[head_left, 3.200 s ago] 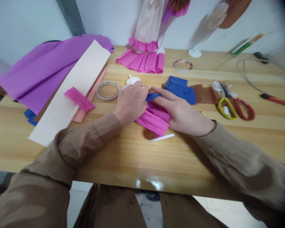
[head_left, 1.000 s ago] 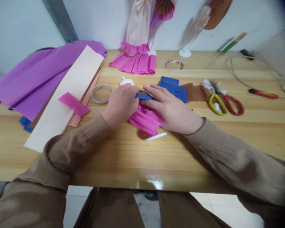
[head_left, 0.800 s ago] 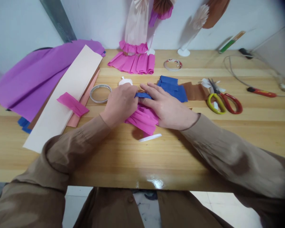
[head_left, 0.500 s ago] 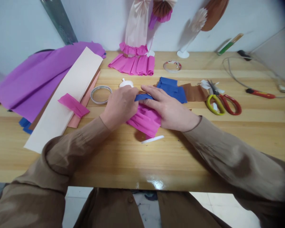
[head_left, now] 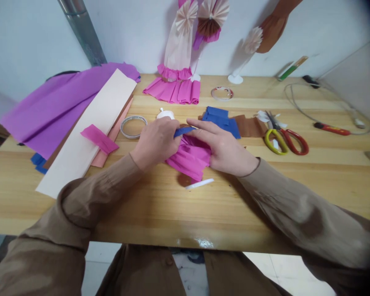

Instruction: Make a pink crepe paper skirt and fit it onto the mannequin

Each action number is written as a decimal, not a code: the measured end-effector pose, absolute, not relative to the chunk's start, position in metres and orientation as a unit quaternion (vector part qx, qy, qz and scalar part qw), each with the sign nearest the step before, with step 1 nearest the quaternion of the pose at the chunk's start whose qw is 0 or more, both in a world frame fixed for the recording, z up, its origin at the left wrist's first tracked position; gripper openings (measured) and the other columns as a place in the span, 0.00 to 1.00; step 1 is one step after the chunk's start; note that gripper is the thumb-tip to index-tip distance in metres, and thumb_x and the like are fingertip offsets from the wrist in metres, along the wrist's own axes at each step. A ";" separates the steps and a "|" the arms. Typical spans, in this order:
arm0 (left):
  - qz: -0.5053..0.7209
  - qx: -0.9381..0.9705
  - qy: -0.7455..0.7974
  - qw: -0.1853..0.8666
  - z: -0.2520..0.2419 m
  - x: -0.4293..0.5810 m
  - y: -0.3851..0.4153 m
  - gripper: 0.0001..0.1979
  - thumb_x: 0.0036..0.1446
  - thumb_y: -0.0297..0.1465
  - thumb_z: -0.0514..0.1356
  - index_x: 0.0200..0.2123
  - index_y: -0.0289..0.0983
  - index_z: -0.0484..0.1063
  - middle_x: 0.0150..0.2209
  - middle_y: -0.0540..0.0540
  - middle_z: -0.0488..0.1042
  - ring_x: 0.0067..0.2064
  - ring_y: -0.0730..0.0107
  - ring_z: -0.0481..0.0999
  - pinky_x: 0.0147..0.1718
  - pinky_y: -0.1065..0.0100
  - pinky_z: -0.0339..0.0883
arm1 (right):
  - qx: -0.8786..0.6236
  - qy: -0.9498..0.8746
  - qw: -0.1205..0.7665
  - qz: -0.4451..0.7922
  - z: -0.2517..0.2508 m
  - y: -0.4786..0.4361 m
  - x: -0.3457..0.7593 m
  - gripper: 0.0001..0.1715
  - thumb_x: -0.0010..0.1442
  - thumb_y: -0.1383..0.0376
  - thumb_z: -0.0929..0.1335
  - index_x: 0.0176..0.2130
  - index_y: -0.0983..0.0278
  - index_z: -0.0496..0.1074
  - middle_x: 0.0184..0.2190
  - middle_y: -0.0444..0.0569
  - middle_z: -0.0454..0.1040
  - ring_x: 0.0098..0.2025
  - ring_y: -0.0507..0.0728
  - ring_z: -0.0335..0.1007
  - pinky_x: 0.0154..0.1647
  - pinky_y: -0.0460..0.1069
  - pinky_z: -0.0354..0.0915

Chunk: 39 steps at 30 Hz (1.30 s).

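Observation:
My left hand (head_left: 157,139) is closed on the end of a narrow blue paper strip (head_left: 184,131). The strip lies across the top of gathered pink crepe paper (head_left: 189,158). With fingers stretched out, my right hand (head_left: 223,149) rests over the strip's other side and against the pink paper. Its thumb is hard to make out. Under the pink paper shows the edge of a white disc (head_left: 200,183), tilted on the table. A white piece with a small knob (head_left: 165,114) sticks out behind my left hand; how these parts join is hidden.
Scissors (head_left: 285,137) lie right, beside brown paper (head_left: 249,126) and folded blue paper (head_left: 221,117). A tape roll (head_left: 134,126) and stacked paper sheets (head_left: 89,131) are left. Paper-dressed figures (head_left: 178,45) stand at the wall. A corded red tool (head_left: 332,128) lies far right.
The camera view has shifted slightly, showing more of the wall. My right fingers have spread a little along the blue strip. My left hand keeps its grip.

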<state>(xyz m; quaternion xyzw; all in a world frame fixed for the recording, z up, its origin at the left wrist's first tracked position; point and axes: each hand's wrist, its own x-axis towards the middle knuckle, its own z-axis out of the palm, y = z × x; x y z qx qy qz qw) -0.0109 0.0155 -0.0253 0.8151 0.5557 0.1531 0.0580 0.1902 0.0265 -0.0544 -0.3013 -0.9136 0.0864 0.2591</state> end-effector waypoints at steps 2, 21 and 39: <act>0.159 0.809 0.563 0.056 -0.022 -0.011 0.011 0.09 0.61 0.31 0.55 0.37 0.35 0.75 0.38 0.41 0.75 0.39 0.60 0.74 0.39 0.62 0.66 | -0.304 -0.910 0.266 0.098 -0.052 0.024 0.192 0.23 0.59 0.64 0.67 0.54 0.65 0.72 0.61 0.62 0.67 0.61 0.65 0.67 0.58 0.61 0.67; 0.212 0.809 0.547 -0.023 -0.018 -0.005 -0.030 0.07 0.60 0.28 0.55 0.30 0.37 0.70 0.44 0.39 0.75 0.46 0.56 0.72 0.40 0.60 0.70 | -0.242 -0.872 0.410 0.119 -0.017 -0.030 0.209 0.11 0.61 0.69 0.67 0.42 0.59 0.77 0.40 0.51 0.81 0.42 0.58 0.79 0.42 0.52 0.76; 0.329 0.776 0.537 0.024 -0.031 -0.026 -0.038 0.07 0.50 0.22 0.55 0.26 0.39 0.63 0.39 0.43 0.76 0.38 0.65 0.76 0.36 0.64 0.71 | -0.278 -0.920 0.138 0.239 -0.042 -0.024 0.178 0.43 0.67 0.44 0.56 0.62 0.77 0.61 0.52 0.70 0.72 0.50 0.69 0.74 0.46 0.62 0.72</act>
